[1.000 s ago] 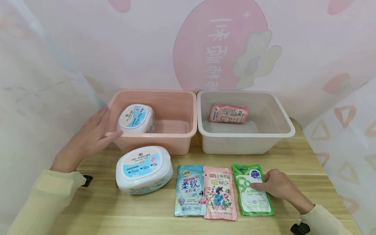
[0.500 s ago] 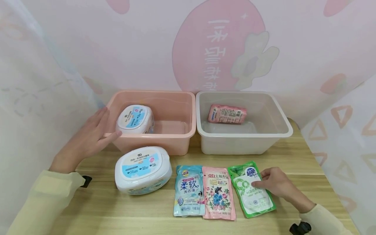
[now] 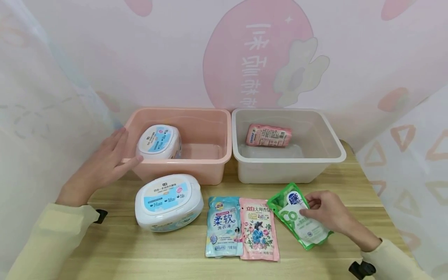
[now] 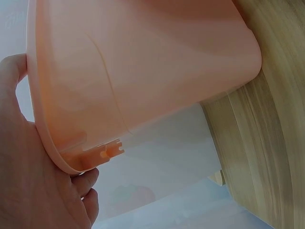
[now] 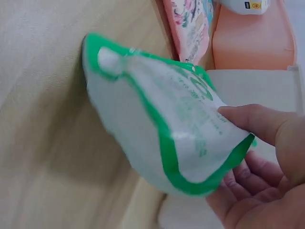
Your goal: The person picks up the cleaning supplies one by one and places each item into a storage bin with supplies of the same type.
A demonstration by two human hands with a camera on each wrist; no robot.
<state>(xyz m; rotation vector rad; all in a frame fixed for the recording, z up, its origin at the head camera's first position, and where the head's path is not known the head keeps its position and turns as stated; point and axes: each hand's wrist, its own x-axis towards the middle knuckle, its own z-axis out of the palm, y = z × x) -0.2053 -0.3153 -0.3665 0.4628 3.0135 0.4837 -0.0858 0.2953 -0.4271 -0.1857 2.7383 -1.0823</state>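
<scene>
My right hand pinches a green-and-white laundry detergent pouch between thumb and fingers at its right edge. The right wrist view shows this pouch tilted and bent, partly raised off the table. My left hand rests at the front left corner of the pink bin, its fingers along the left rim and thumb over the front rim. Inside that bin is a white-and-blue tub. The grey-white bin on the right holds a pink pouch lying down.
In front of the pink bin stands another white-and-blue tub. A blue detergent pouch and a pink detergent pouch lie side by side on the wooden table. A printed curtain hangs behind the bins.
The green pouch has turned, its top swinging left, and its right side has come up with my right hand. My left hand stays on the pink bin's rim.
</scene>
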